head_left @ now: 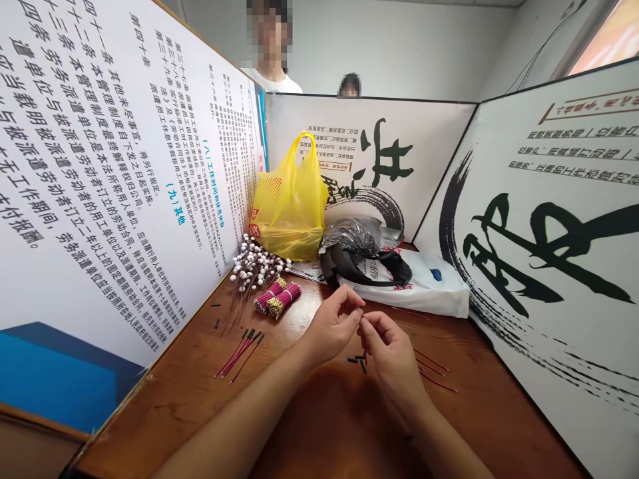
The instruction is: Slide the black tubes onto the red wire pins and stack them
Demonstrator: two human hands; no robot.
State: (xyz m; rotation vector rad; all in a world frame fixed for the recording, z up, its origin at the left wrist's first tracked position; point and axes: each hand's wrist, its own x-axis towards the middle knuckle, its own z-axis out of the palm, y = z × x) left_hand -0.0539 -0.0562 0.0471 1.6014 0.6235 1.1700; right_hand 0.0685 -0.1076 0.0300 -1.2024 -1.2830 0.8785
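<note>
Both hands pinched together over the desk on something very small — a short black sleeve piece, by the look of it.

Left hand (333, 326) and right hand (389, 349) meet fingertip to fingertip, each closed in a pinch on the piece; it is too small to make out clearly. Just below them a few loose black sleeve bits (358, 360) lie on the desk (324, 426); thin red wires (432, 371) lie to the right, near the right hand. Farther left sit sleeved red wires (240, 352), then bundled wires (278, 298) and white-beaded stems (252, 266). At the back stand a yellow bag (292, 199), a black bag (362, 249) and a white bag (424, 286). Risk, as I judge it — the piece slips from the pinch and rolls among the loose bits, or a wrist sweeps the wires off the desk.
</note>
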